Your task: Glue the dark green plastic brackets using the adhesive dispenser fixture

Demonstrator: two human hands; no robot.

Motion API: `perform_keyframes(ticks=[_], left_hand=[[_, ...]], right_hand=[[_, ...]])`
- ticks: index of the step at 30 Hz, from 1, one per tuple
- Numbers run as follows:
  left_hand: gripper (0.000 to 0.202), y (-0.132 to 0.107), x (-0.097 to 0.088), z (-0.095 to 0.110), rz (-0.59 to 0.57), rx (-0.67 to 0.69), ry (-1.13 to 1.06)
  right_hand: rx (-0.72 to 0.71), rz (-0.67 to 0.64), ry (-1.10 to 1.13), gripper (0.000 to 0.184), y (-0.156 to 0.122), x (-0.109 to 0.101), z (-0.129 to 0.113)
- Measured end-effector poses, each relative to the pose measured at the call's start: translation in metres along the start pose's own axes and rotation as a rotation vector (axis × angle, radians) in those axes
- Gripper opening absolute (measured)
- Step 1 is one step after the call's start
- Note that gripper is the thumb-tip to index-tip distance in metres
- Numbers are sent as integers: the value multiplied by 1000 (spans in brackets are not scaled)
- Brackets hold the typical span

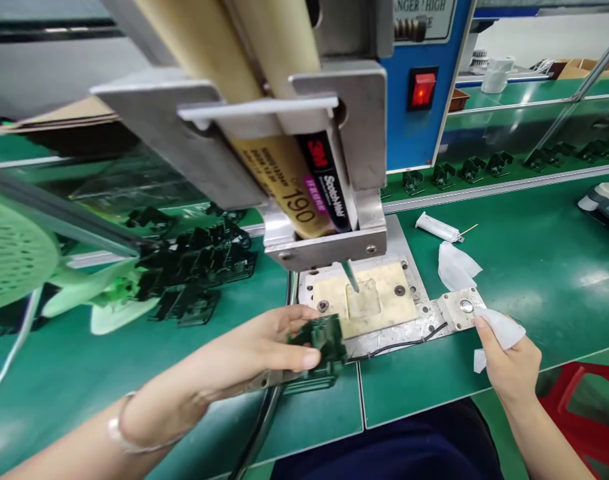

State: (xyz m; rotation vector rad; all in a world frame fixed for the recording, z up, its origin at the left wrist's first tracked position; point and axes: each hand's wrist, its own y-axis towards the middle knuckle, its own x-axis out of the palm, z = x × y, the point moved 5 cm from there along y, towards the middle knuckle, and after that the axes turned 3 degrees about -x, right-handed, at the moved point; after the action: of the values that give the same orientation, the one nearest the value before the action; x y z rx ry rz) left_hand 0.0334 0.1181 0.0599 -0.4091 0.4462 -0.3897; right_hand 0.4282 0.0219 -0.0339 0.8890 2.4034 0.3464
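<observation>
My left hand (279,343) grips a dark green plastic part (327,347), thumb in front, at the near left edge of the metal fixture plate (417,293). My right hand (511,363) is closed round a crumpled white tissue (504,328), beside the round silver button (466,306) on the fixture's side tab. Above the fixture stands a glue dispenser holding a twin adhesive cartridge (304,190). Its thin nozzle (351,277) points down at the recess in the cream block (329,300). The part's underside and some of my left fingers are hidden.
Many dark parts (194,267) lie piled at left beside a green fan (114,293). At right are another white tissue (457,265) and a white syringe-like tube (438,227). Behind rises a blue control box (414,107) with a lit red switch (423,89). A red stool (579,407) stands below right.
</observation>
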Motion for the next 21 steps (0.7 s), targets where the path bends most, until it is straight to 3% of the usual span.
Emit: perform_keyframes(ticks=[2, 4, 9, 16, 21], left_hand=[[76, 9, 30, 0, -60, -110, -66], [74, 21, 49, 13, -106, -106, -121], [58, 46, 61, 42, -154, 6, -241], [74, 58, 59, 25, 108, 273, -29], [76, 54, 58, 22, 316, 325, 370]], right_hand=[[5, -1, 1, 31, -1, 0, 6], [14, -9, 3, 33, -1, 0, 9], [16, -9, 3, 34, 1, 0, 8], [7, 2, 28, 31, 2, 1, 3], [14, 0, 21, 32, 1, 0, 4]])
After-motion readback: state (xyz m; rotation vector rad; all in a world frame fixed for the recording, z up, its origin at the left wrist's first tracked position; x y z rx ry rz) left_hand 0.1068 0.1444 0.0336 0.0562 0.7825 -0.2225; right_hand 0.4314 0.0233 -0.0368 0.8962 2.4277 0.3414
